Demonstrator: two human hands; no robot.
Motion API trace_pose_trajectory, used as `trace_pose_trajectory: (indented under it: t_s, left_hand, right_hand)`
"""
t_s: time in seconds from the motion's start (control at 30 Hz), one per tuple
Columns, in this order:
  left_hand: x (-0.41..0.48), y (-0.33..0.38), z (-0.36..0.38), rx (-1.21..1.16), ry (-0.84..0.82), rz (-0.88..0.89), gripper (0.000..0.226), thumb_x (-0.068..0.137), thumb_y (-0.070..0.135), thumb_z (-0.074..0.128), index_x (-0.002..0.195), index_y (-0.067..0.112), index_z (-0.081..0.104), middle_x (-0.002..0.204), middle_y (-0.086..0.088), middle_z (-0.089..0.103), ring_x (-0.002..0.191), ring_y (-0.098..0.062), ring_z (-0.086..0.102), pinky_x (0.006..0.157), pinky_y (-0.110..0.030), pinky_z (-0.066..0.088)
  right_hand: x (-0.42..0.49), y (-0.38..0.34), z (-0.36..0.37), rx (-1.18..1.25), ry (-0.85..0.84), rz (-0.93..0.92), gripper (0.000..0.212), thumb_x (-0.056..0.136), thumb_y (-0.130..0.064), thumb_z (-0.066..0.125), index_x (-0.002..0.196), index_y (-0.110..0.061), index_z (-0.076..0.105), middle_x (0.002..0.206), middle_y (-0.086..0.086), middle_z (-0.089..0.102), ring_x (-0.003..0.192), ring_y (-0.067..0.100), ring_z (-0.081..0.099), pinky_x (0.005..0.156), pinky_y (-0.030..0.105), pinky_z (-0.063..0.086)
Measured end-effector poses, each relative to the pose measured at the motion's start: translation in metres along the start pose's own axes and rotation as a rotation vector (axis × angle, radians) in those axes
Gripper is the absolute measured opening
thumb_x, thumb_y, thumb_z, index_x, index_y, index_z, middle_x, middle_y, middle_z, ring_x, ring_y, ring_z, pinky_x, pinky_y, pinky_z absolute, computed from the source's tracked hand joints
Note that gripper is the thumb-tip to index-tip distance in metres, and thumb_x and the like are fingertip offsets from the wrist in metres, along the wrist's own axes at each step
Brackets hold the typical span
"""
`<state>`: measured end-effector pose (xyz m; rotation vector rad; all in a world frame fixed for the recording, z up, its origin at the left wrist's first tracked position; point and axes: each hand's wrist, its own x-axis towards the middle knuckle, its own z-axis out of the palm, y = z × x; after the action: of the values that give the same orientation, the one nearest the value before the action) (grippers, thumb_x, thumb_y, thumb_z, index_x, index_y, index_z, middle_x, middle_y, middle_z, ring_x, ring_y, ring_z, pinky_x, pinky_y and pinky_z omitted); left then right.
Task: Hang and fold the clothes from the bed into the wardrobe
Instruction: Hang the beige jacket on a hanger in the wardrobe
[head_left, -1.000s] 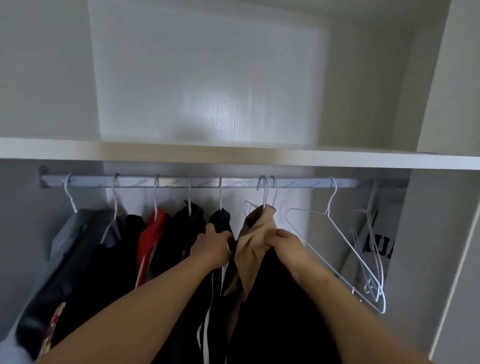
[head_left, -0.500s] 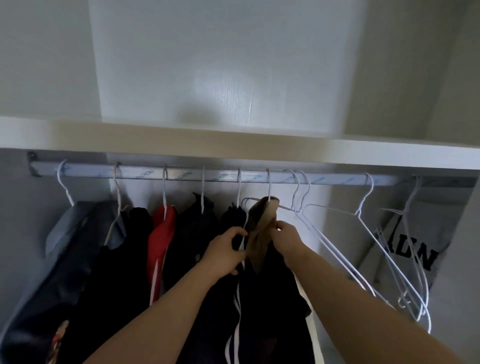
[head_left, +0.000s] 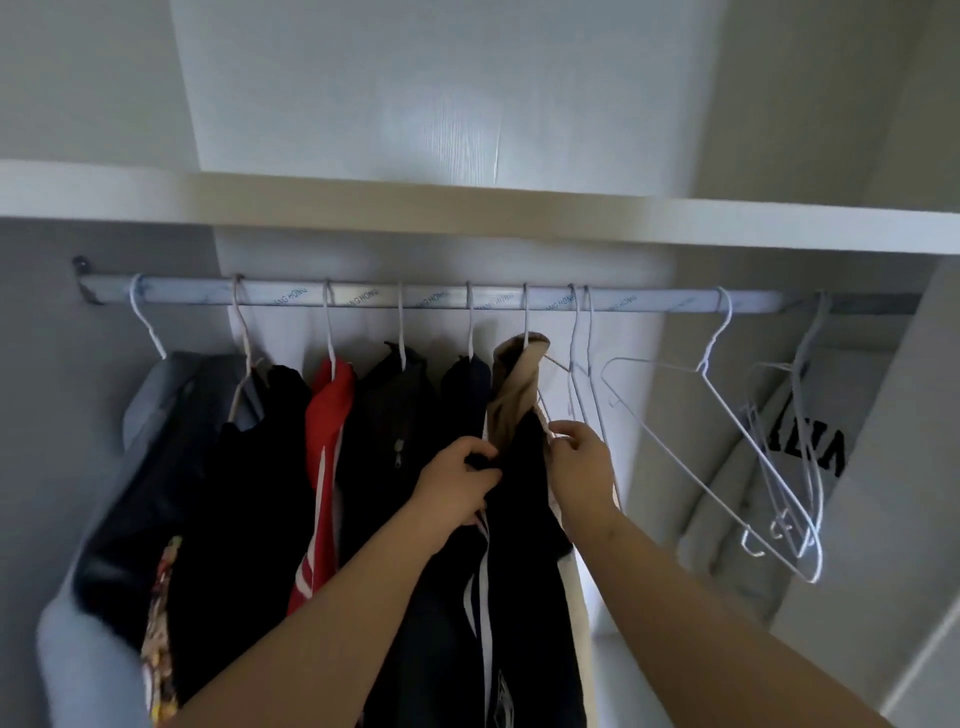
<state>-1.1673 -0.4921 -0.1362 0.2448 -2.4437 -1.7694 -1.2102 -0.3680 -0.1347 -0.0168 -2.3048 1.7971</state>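
Fingers (head_left: 480, 460) of left hand (head_left: 454, 486) and right hand (head_left: 582, 465) apparently pinch tan-collared garment (head_left: 517, 384).

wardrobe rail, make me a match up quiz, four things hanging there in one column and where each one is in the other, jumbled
Things
1. red garment
2. tan-collared garment
3. bare white hanger
4. grey lettered sweatshirt

Places
a. far right, behind a bunch of bare hangers
b. third hook from the left on the rail
c. just above the left hand and right hand
d. right of both hands, nothing on it

Pairs: 1-b, 2-c, 3-d, 4-a
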Motion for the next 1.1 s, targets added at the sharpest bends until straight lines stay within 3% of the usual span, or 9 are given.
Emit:
trace_pose_trajectory:
  t_s: [0.1, 0.27, 0.47, 0.63, 0.83, 1.1]
  left_hand:
    - [-0.032, 0.000, 0.011, -0.014, 0.005, -0.047, 0.012, 0.091, 0.019, 0.054, 0.102, 0.025, 0.058, 0.081, 0.003, 0.055, 0.062, -0.007, 0.053, 0.043, -0.013, 0.041]
    - [-0.101, -0.004, 0.045, -0.066, 0.019, -0.101, 0.013, 0.093, 0.017, 0.051, 0.088, 0.025, 0.059, 0.075, 0.003, 0.057, 0.055, -0.006, 0.053, 0.042, -0.012, 0.043]
    - [-0.200, -0.039, 0.116, -0.110, -0.045, -0.259, 0.010, 0.092, 0.018, 0.052, 0.088, 0.022, 0.061, 0.067, 0.004, 0.057, 0.049, -0.004, 0.052, 0.043, -0.014, 0.042]
    - [-0.267, -0.074, 0.181, -0.053, -0.153, -0.424, 0.007, 0.090, 0.021, 0.055, 0.086, 0.022, 0.061, 0.069, 0.002, 0.058, 0.049, -0.008, 0.052, 0.043, -0.016, 0.037]
    - [-0.330, -0.086, 0.253, 0.034, -0.476, -0.451, 0.010, 0.089, 0.018, 0.053, 0.082, 0.018, 0.060, 0.068, 0.001, 0.057, 0.053, -0.011, 0.052, 0.049, -0.017, 0.037]
    - [-0.443, -0.089, 0.321, 0.283, -0.944, -0.308, 0.014, 0.091, 0.019, 0.047, 0.083, 0.021, 0.058, 0.075, 0.000, 0.058, 0.059, -0.010, 0.060, 0.054, -0.020, 0.045]
  right_hand:
    - [-0.030, 0.010, -0.021, 0.074, -0.023, 0.044, 0.022, 0.090, -0.006, 0.041, 0.096, -0.018, 0.059, 0.076, 0.000, 0.059, 0.057, 0.011, 0.050, 0.050, 0.020, 0.040]
    - [-0.095, 0.034, -0.063, 0.188, -0.121, 0.159, 0.021, 0.088, -0.007, 0.046, 0.081, -0.022, 0.058, 0.081, 0.003, 0.060, 0.069, 0.017, 0.054, 0.064, 0.027, 0.045]
    - [-0.195, 0.098, -0.134, 0.179, -0.175, 0.398, 0.020, 0.092, -0.009, 0.045, 0.081, -0.018, 0.058, 0.076, 0.002, 0.061, 0.065, 0.013, 0.055, 0.057, 0.019, 0.043]
    - [-0.271, 0.158, -0.195, 0.173, -0.109, 0.633, 0.013, 0.092, -0.012, 0.048, 0.084, -0.015, 0.058, 0.071, 0.003, 0.058, 0.056, 0.015, 0.049, 0.051, 0.021, 0.037]
    - [-0.351, 0.204, -0.269, 0.234, 0.139, 0.842, 0.011, 0.092, -0.014, 0.049, 0.087, -0.013, 0.059, 0.069, 0.002, 0.058, 0.054, 0.014, 0.049, 0.051, 0.022, 0.036]
    - [-0.496, 0.221, -0.342, 0.379, 0.665, 0.961, 0.010, 0.090, -0.012, 0.050, 0.083, -0.013, 0.057, 0.068, 0.003, 0.057, 0.055, 0.016, 0.050, 0.055, 0.023, 0.037]
